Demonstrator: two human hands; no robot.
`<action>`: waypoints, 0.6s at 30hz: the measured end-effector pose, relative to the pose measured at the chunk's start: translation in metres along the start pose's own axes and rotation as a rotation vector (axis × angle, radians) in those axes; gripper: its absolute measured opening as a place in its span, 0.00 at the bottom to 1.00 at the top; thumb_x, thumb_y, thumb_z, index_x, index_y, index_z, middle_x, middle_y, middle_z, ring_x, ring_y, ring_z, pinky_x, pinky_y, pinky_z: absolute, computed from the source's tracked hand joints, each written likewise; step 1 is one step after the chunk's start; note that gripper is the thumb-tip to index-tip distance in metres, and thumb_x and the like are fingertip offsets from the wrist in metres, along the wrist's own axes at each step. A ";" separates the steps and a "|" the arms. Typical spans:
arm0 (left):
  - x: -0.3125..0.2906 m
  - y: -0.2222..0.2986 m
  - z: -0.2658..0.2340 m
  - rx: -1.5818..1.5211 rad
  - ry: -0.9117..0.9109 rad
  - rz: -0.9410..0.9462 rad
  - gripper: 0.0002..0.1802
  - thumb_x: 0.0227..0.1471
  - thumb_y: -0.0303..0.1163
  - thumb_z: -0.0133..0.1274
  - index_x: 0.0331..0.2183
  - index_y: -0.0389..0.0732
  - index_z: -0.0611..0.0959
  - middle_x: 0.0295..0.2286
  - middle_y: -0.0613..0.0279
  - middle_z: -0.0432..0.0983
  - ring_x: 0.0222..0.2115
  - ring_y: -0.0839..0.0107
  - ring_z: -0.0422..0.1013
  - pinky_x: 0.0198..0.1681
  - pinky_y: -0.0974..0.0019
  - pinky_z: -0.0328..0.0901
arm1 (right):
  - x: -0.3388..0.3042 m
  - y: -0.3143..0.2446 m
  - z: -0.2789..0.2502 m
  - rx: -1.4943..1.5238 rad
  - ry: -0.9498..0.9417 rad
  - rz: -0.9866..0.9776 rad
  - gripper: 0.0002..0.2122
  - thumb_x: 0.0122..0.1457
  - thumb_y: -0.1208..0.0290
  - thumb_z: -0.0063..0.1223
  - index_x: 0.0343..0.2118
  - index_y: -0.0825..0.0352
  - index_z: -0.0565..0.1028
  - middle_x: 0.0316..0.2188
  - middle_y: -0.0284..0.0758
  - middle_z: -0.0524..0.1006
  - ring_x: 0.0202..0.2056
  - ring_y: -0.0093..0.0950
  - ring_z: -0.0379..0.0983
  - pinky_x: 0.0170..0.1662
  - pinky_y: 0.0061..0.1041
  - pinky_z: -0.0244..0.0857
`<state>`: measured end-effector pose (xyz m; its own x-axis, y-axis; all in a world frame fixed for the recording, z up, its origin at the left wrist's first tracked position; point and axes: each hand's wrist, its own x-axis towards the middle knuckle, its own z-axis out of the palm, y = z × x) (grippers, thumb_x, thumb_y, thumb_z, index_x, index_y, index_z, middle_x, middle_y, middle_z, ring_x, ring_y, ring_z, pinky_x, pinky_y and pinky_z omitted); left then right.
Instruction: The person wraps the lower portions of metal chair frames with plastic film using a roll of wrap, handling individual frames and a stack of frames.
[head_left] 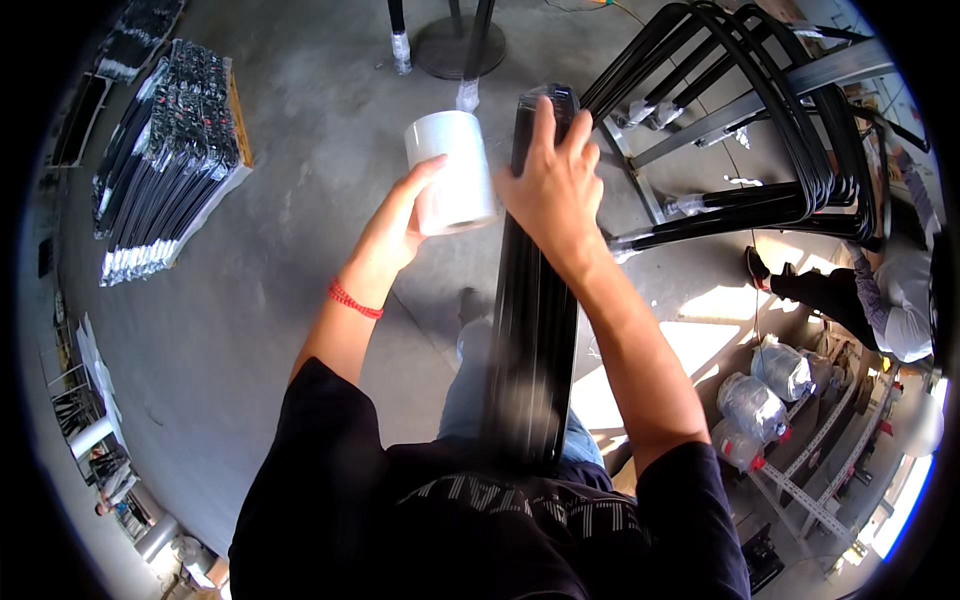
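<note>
My left hand (401, 225) is closed around a roll of clear stretch film (455, 170), thumb against its side, held just left of a bundle of long black metal bars (530, 330). The bundle runs from my lap away from me. At its far end, some clear film (553, 97) catches the light. Over that end lies my right hand (560, 185), fingers apart; it appears to touch the bundle. The thumb is slightly blurred, and the palm's underside is hidden.
To the right, bent black tubular frames (790, 110) lean on a metal rack (690, 140). Stacked wrapped black parts (180, 160) stand on the left. A round-based stand (460, 47) is ahead. Another person (850, 295) is at far right, near large clear plastic bottles (750, 405).
</note>
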<state>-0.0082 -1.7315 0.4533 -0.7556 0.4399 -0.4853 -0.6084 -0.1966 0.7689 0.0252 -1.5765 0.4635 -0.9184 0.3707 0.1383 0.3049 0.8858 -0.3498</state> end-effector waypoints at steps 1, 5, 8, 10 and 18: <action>-0.004 0.001 0.002 0.004 0.014 0.016 0.33 0.40 0.49 0.56 0.44 0.36 0.70 0.38 0.60 0.70 0.41 0.71 0.67 0.45 0.64 0.63 | -0.010 0.002 -0.004 0.008 -0.038 0.044 0.40 0.37 0.61 0.57 0.56 0.61 0.52 0.48 0.54 0.55 0.41 0.52 0.63 0.38 0.40 0.66; -0.005 0.019 0.005 -0.035 0.007 0.067 0.34 0.40 0.48 0.57 0.45 0.36 0.70 0.39 0.60 0.70 0.41 0.70 0.68 0.45 0.64 0.63 | -0.037 -0.004 -0.020 -0.006 -0.145 0.085 0.45 0.34 0.63 0.58 0.57 0.59 0.47 0.48 0.54 0.54 0.41 0.50 0.63 0.38 0.39 0.67; -0.009 0.038 0.018 0.028 -0.044 0.113 0.33 0.40 0.48 0.56 0.45 0.36 0.70 0.39 0.60 0.70 0.41 0.70 0.68 0.43 0.65 0.64 | -0.041 -0.006 -0.022 0.002 -0.165 0.118 0.45 0.33 0.65 0.58 0.58 0.62 0.46 0.40 0.51 0.61 0.36 0.48 0.66 0.36 0.35 0.67; -0.009 0.049 0.033 0.111 -0.091 0.174 0.32 0.40 0.48 0.56 0.43 0.35 0.71 0.37 0.59 0.72 0.39 0.71 0.69 0.41 0.66 0.65 | -0.042 -0.009 -0.023 0.038 -0.175 0.158 0.46 0.33 0.65 0.58 0.58 0.63 0.46 0.37 0.51 0.62 0.35 0.47 0.67 0.36 0.35 0.67; 0.051 0.047 0.143 1.330 -0.263 0.216 0.31 0.32 0.54 0.56 0.30 0.33 0.81 0.28 0.51 0.76 0.30 0.64 0.73 0.35 0.69 0.65 | -0.106 0.028 -0.005 0.628 0.098 -0.069 0.33 0.42 0.68 0.54 0.51 0.76 0.54 0.45 0.52 0.65 0.46 0.41 0.66 0.45 0.33 0.63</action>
<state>-0.0406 -1.5935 0.5245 -0.6462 0.6888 -0.3286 0.3158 0.6333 0.7065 0.1326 -1.5895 0.4440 -0.8941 0.3689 0.2539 0.0125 0.5874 -0.8092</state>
